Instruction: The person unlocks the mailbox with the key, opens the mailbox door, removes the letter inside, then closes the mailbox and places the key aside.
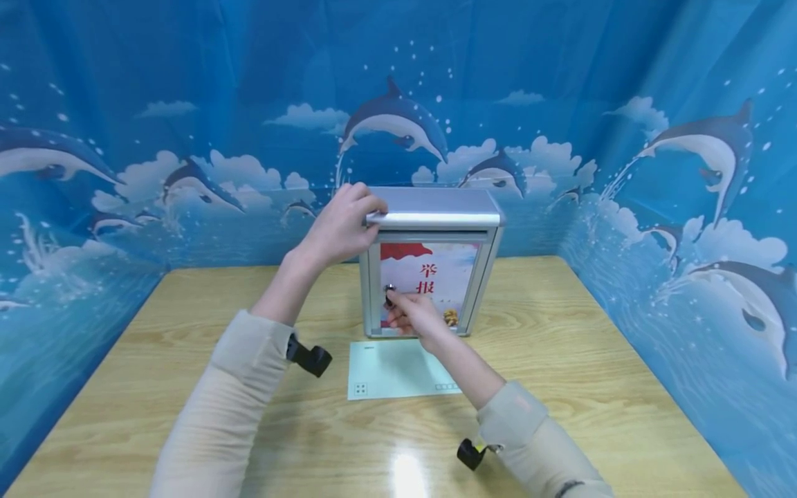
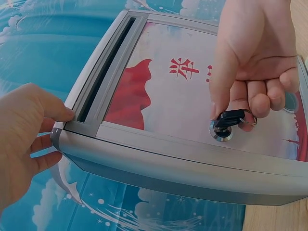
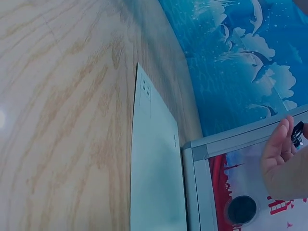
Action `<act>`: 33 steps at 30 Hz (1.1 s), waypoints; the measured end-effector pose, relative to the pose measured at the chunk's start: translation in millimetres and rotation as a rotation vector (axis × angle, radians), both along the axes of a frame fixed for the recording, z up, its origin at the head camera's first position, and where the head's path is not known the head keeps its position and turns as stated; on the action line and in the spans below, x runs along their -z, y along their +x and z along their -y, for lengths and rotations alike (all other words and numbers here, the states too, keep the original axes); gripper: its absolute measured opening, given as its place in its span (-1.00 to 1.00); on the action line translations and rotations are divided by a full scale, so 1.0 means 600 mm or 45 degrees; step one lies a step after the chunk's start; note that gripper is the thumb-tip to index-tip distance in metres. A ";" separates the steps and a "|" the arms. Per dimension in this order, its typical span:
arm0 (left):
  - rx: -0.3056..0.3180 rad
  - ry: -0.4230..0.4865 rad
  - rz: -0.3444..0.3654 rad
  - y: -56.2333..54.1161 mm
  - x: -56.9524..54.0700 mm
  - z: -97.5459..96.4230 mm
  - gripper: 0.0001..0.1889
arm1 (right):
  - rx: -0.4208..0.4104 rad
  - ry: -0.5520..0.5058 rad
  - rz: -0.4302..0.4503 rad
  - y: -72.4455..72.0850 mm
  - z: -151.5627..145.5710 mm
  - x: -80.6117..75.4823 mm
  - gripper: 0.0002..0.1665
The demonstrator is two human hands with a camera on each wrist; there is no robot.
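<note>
A silver metal letter box [image 1: 448, 200] stands upright on the table, with a slot [image 2: 106, 72] near its top and a printed front panel with red characters. My left hand [image 1: 345, 225] grips the box's top left corner, thumb at the slot end and fingers round the edge. In front of the panel, my right hand [image 1: 420, 321] pinches a black-headed key [image 2: 231, 118] between thumb and fingers. The key sits at the round metal lock [image 2: 221, 134], and a metal ring hangs from it. The key's blade is hidden.
A pale green envelope [image 1: 392, 373] lies flat on the wooden table [image 1: 187, 387], just before the box. Blue dolphin-print curtains [image 1: 249, 83] enclose the back and sides. A black wrist camera [image 1: 314, 360] juts from the left cuff, another [image 1: 470, 454] from the right.
</note>
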State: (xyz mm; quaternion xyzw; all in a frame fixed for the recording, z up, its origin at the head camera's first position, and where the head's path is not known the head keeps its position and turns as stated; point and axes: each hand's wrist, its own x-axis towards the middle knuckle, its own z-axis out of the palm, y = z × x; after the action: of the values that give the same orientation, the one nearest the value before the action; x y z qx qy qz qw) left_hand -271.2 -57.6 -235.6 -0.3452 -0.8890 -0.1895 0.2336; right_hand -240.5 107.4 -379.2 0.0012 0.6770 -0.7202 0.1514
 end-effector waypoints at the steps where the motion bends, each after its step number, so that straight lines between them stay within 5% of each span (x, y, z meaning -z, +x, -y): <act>1: 0.002 0.000 -0.005 0.000 0.000 0.000 -0.81 | 0.005 -0.012 0.011 -0.001 0.000 0.000 -0.52; 5: 0.005 0.003 -0.020 0.000 -0.002 0.000 -0.81 | 0.054 0.100 -0.050 0.000 0.002 -0.003 -0.51; 13: 0.024 0.001 -0.050 -0.003 -0.003 0.002 -0.81 | 0.235 0.895 -0.811 0.000 0.007 -0.010 -0.62; 21: 0.031 0.002 -0.050 -0.005 -0.002 0.000 -0.81 | 0.261 1.191 -1.196 -0.001 0.013 -0.020 -0.55; 24: 0.029 0.004 -0.046 -0.005 -0.001 -0.001 -0.81 | 0.243 1.182 -1.173 -0.002 0.012 -0.020 -0.54; 27: 0.021 0.001 -0.039 -0.004 0.000 -0.002 -0.81 | 0.203 1.040 -0.984 -0.001 0.011 -0.017 -0.57; 33: 0.012 -0.003 -0.043 -0.003 0.001 -0.002 -0.81 | 0.156 0.356 -0.420 0.003 0.013 -0.003 -0.60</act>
State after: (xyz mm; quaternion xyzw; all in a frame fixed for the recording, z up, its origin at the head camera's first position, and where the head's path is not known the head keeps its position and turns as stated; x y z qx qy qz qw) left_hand -273.1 -56.7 -236.5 -0.3526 -0.8836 -0.1838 0.2473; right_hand -238.8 99.5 -377.5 -0.0544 0.7846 -0.6176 -0.0069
